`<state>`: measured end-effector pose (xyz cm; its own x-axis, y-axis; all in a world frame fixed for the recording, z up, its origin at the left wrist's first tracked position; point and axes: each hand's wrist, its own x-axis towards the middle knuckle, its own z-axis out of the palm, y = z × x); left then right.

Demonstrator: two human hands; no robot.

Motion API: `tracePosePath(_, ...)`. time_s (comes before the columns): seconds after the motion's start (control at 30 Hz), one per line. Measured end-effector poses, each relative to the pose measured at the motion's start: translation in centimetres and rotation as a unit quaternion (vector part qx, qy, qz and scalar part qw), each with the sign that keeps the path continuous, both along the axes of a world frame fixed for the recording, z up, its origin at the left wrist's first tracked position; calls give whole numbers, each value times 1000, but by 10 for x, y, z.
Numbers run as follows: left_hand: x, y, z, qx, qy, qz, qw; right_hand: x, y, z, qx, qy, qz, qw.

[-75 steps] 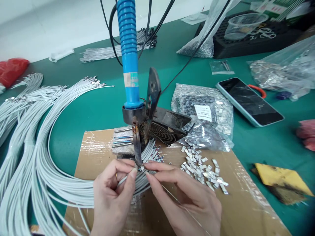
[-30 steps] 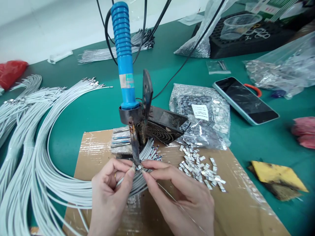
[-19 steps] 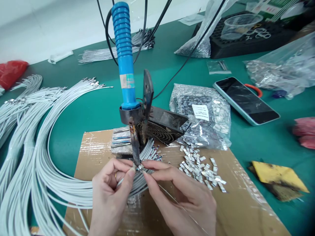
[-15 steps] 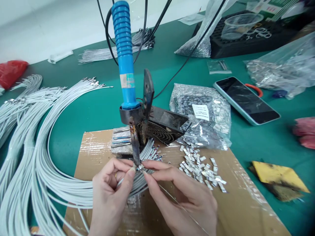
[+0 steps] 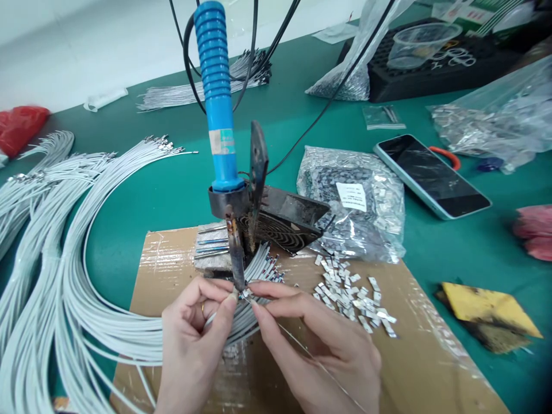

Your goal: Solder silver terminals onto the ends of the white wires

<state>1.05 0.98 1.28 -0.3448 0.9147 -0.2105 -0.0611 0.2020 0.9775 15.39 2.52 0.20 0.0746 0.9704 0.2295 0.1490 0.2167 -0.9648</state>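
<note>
A soldering iron with a blue ribbed handle (image 5: pixel 219 109) stands in a dark metal holder, its tip (image 5: pixel 236 261) pointing down between my hands. My left hand (image 5: pixel 200 328) is closed in a pinch on the end of a white cable, just left of the tip. My right hand (image 5: pixel 317 345) is closed too, thumb and index finger meeting right beside the tip. A thin solder wire (image 5: pixel 297 340) runs through its grip and back over the palm. Between my fingertips, at the iron's tip, lies a small silver metal tab (image 5: pixel 246 294); fingers partly cover it.
Bundled white cables (image 5: pixel 86 276) curve across the left side and under my hands. Loose metal tabs (image 5: pixel 349 293) lie on the cardboard (image 5: pixel 426 351). Behind are a plastic bag (image 5: pixel 319 172) and a phone (image 5: pixel 431 175); a yellow sponge (image 5: pixel 487 310) sits right.
The soldering iron and its holder have shifted very slightly left. Both hands keep the same pinch at the tip.
</note>
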Motion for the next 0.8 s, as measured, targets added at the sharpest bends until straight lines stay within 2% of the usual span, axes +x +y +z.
tracePosePath(0.3,-2,1,-2,8,12,-17,1000,4,1,-2,0,-19,25,1000)
tracePosePath(0.43,-1,1,-2,8,3,-3,1000,5,0,-4,3,-20,29,999)
tracePosePath(0.63,-4,0,-3,8,11,-29,999,5,0,-2,7,-25,26,999)
tracePosePath(0.7,-1,0,-2,10,2,-14,1000,5,1,-2,9,-28,25,999)
tracePosePath(0.8,7,1,3,9,-24,44,999,5,0,-2,12,-23,24,999)
